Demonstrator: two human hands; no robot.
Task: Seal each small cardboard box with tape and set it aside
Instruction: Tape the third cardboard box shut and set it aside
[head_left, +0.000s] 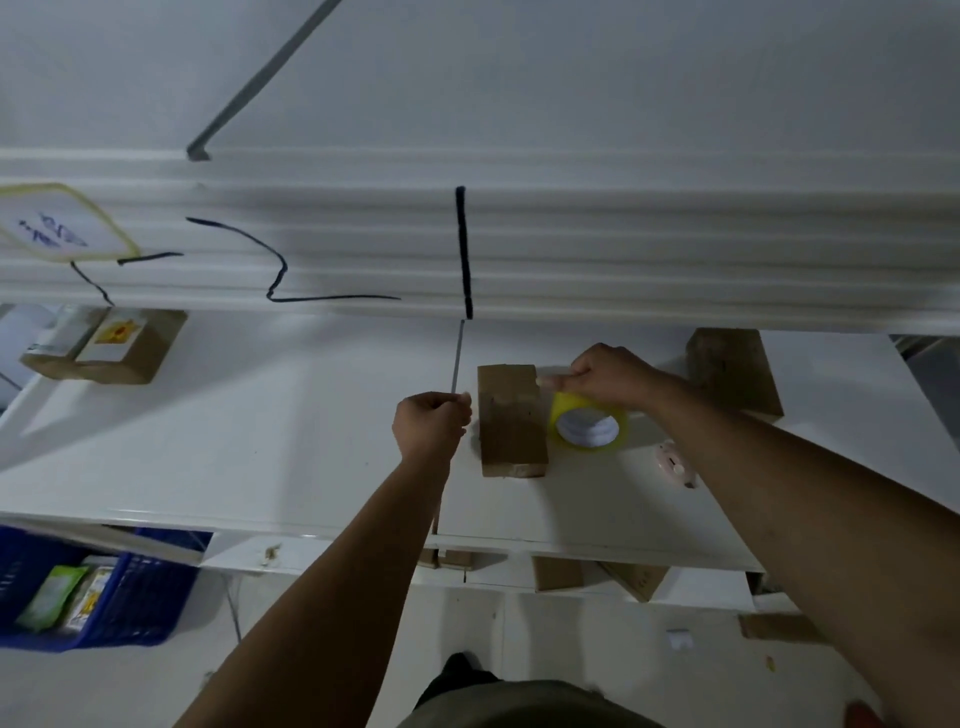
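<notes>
Item: one small cardboard box (511, 421), laid flat near the middle of a white table (260, 415), its long axis running away from the wearer toward the wall. Item: one roll of yellowish clear tape (589, 423), stood just beside the box's right flank and gripped at its upper rim by the right hand (610, 376), whose fingers are curled shut on it. Item: the left hand (431, 421), held just off the box's left flank, closed into a pinch; a tape end is judged to be held there and drawn across the box's short width, but the strip itself is too clear to be made out. The box is thus bracketed, a hand at each side, the right being the nearer to its far end. The coming move is judged to turn on the strip being lowered squarely across the lid seam. Also noted: a labelled box (111, 345) well apart at far left, another brown box (735, 371) behind the right forearm, a blue crate (145, 592) below the table edge.
</notes>
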